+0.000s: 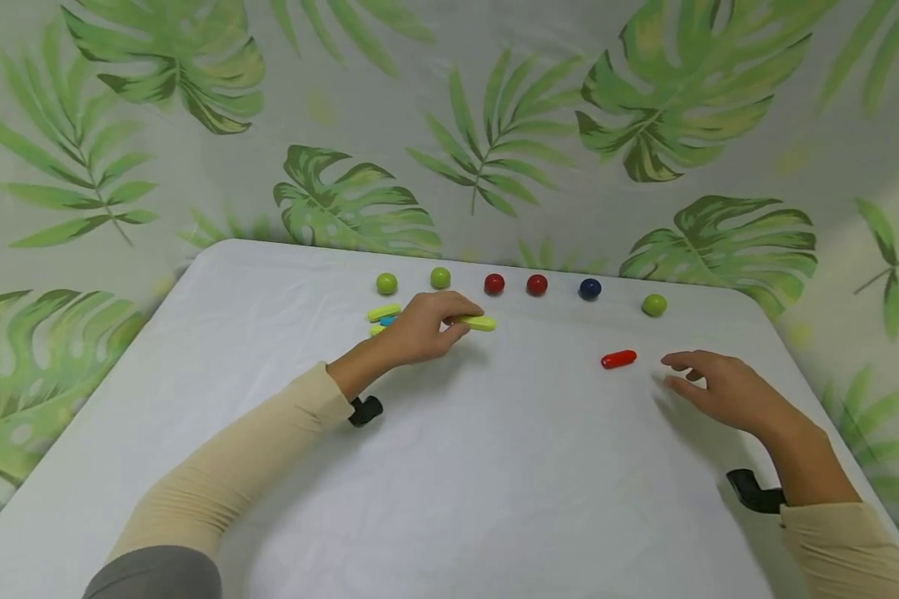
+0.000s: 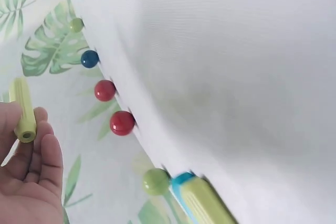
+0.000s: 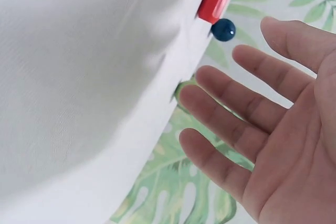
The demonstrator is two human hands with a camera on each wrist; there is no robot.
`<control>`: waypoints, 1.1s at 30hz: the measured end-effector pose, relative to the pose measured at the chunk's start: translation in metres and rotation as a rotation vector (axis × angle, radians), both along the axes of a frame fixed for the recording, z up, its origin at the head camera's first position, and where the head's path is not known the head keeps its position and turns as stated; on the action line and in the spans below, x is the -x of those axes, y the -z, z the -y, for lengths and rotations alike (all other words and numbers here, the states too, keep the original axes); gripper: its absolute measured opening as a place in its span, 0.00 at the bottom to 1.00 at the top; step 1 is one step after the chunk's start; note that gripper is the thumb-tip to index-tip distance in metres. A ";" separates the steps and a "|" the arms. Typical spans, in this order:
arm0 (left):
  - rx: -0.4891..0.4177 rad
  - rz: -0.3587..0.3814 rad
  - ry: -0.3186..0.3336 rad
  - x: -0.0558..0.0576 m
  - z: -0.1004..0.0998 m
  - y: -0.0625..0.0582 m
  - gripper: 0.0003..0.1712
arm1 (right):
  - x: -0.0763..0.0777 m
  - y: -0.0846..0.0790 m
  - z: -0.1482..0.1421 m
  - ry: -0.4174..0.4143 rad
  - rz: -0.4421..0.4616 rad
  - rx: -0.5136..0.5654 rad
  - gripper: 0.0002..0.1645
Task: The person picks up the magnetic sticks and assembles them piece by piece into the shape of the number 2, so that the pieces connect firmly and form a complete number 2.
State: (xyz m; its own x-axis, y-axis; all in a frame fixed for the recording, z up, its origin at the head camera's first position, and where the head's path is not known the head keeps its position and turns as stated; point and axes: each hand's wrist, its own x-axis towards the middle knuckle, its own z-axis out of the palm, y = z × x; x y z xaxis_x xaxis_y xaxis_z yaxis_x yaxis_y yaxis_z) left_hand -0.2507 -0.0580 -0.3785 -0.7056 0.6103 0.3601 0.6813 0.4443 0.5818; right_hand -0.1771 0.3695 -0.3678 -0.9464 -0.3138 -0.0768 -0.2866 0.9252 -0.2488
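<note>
Head view, held stick: a slim yellow-green ribbed stick (image 1: 481,323), raised above the table near its far side.
Left hand: the left hand (image 1: 421,328) pinches that stick between thumb and fingers, one end jutting out rightward.
Right hand: the right hand (image 1: 742,395) hovers well apart from the left, fingers spread, holding nothing.
Red stick: a short glossy red stick (image 1: 618,359) lies near the right fingertips, untouched.
Stick group: two more yellow-green sticks (image 1: 384,313) and a blue stick (image 1: 388,321) lie beside the left hand, partly hidden.
Ball row: left to right, two green balls (image 1: 386,284), two red balls (image 1: 494,284), a dark blue ball (image 1: 589,289), another green ball (image 1: 655,304).
Table: white cloth-covered table (image 1: 509,474).
Backdrop: pale fabric (image 1: 374,108) printed with green leaves.
</note>
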 end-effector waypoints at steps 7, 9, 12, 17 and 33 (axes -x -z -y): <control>-0.011 0.018 -0.045 -0.020 0.032 0.005 0.17 | 0.002 0.000 0.002 -0.002 0.006 0.003 0.24; -0.009 0.006 -0.056 -0.024 0.036 0.006 0.17 | 0.003 0.000 0.001 0.004 0.009 0.000 0.25; -0.001 -0.008 -0.074 -0.027 0.040 0.007 0.16 | 0.003 0.000 -0.001 0.009 0.005 -0.005 0.25; 0.016 0.007 -0.085 -0.027 0.041 0.011 0.16 | 0.004 -0.001 -0.004 0.001 -0.002 -0.001 0.25; 0.182 0.146 -0.086 0.007 -0.002 0.028 0.15 | 0.007 -0.001 0.006 -0.009 0.012 0.002 0.25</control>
State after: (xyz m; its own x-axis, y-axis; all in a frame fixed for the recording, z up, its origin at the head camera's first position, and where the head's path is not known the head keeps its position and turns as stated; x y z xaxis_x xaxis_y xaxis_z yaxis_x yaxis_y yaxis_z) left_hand -0.2579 -0.0561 -0.4064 -0.7943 0.5912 0.1402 0.5511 0.6039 0.5759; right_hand -0.1844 0.3638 -0.3664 -0.9427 -0.3222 -0.0870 -0.2916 0.9221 -0.2545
